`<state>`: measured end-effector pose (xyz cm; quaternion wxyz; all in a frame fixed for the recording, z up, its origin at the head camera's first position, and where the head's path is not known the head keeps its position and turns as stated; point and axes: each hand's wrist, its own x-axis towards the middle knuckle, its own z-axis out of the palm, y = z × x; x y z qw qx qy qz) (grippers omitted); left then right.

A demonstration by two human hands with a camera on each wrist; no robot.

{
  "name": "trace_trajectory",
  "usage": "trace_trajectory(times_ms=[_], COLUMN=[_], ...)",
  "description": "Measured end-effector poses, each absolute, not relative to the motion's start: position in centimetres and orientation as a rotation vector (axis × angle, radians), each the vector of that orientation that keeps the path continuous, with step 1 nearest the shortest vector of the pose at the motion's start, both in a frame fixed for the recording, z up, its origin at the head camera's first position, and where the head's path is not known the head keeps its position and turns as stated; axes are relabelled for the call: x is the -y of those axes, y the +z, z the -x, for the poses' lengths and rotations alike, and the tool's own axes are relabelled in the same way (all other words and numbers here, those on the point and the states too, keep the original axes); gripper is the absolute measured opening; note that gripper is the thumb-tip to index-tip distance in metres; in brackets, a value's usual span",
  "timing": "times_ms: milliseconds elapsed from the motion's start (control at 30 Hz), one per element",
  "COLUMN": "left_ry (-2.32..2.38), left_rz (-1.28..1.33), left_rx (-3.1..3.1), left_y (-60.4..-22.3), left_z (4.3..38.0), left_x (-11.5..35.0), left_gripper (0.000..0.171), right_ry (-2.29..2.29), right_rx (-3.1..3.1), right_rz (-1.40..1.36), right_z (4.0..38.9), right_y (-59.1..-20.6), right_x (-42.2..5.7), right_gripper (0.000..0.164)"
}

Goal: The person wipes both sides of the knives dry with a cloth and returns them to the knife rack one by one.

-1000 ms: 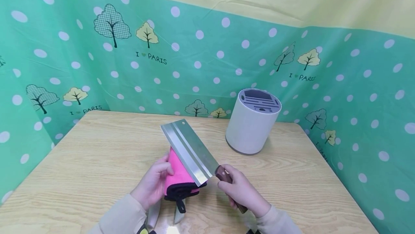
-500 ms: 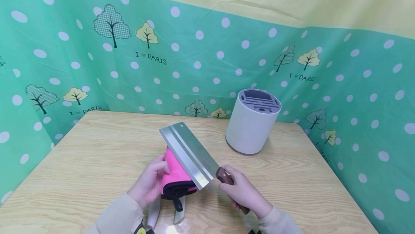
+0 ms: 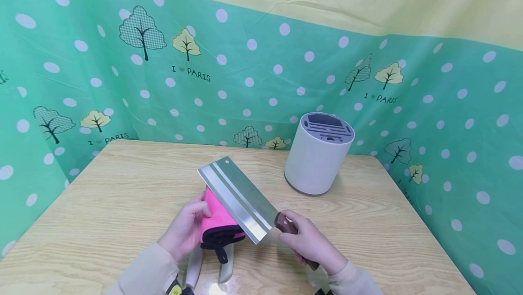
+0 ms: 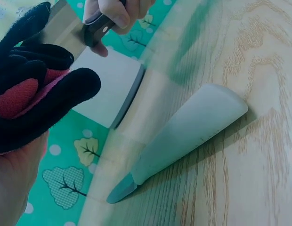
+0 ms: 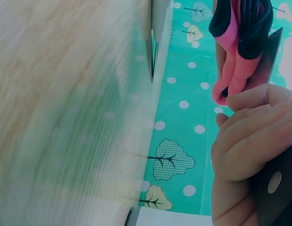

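Observation:
My right hand [image 3: 306, 238] grips the dark wooden handle [image 3: 286, 223] of a cleaver [image 3: 241, 199]. Its wide steel blade slants up to the left over a folded pink cloth [image 3: 216, 215] with black edging. That cloth is held in my left hand [image 3: 188, 224], thumb on its near face, and a black loop hangs from it. The right wrist view shows the blade lying against the far side of the cloth [image 5: 240, 56]. Below the cloth, two knives with pale handles lie on the table; one handle [image 4: 193, 127] fills the middle of the left wrist view.
A white round knife block [image 3: 318, 159] with a slotted grey top stands at the back right of the wooden table [image 3: 135, 186]. Behind the table hangs a green dotted curtain [image 3: 245, 68].
Both hands stay on their things. The cloth and the left hand have shifted slightly left. The cleaver blade has slid a little down and toward me along the cloth, its handle slightly right.

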<state>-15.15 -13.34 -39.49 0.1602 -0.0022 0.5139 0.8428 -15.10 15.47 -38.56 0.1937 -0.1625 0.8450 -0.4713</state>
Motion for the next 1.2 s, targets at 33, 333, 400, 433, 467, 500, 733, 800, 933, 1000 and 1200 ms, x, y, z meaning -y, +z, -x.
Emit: trace_trajectory(times_ms=[33, 333, 400, 433, 467, 500, 733, 800, 933, 1000, 1200], left_ry=[2.407, 2.411, 2.414, 2.416, 2.417, 2.419, 2.424, 2.429, 2.443, 2.445, 2.439], left_rz=[0.005, -0.012, -0.019, -0.021, -0.026, -0.029, -0.029, -0.004, 0.04, 0.046, 0.075], left_rx=[-1.468, -1.461, -1.462, -1.462, -1.462, -1.461, -1.469, -1.482, -1.495, -1.497, -1.51], left_y=[-39.5, -39.4, -39.3, -39.3, -39.2, -39.2, -39.1, -39.1, -39.1, -39.1, -39.0], left_z=[15.2, 15.2, 15.2, 15.2, 15.2, 15.2, 15.3, 15.3, 15.3, 15.3, 15.2], left_x=[13.4, 13.9, 14.0, 14.1, 14.1, 14.2, 14.5, 14.5, 14.7, 14.9, 15.3], left_gripper=[0.09, 0.089, 0.089, 0.089, 0.089, 0.088, 0.087, 0.087, 0.087, 0.086, 0.083], right_ry=[-1.318, -1.304, -1.304, -1.304, -1.302, -1.301, -1.284, -1.281, -1.271, -1.265, -1.267], right_rx=[-2.37, -2.385, -2.387, -2.387, -2.387, -2.385, -2.354, -2.347, -2.341, -2.341, -2.317], right_rz=[0.462, 0.476, 0.482, 0.488, 0.496, 0.502, 0.523, 0.531, 0.533, 0.527, 0.522], right_z=[15.1, 15.3, 15.3, 15.3, 15.3, 15.4, 15.3, 15.3, 15.3, 15.3, 15.2], right_y=[-38.5, -38.6, -38.6, -38.6, -38.6, -38.6, -38.4, -38.4, -38.5, -38.6, -38.6], right_x=[-15.5, -15.9, -16.0, -16.0, -16.1, -16.1, -16.5, -16.6, -16.7, -16.8, -17.0], right_gripper=[0.037, 0.036, 0.036, 0.035, 0.035, 0.035, 0.038, 0.04, 0.04, 0.04, 0.038])
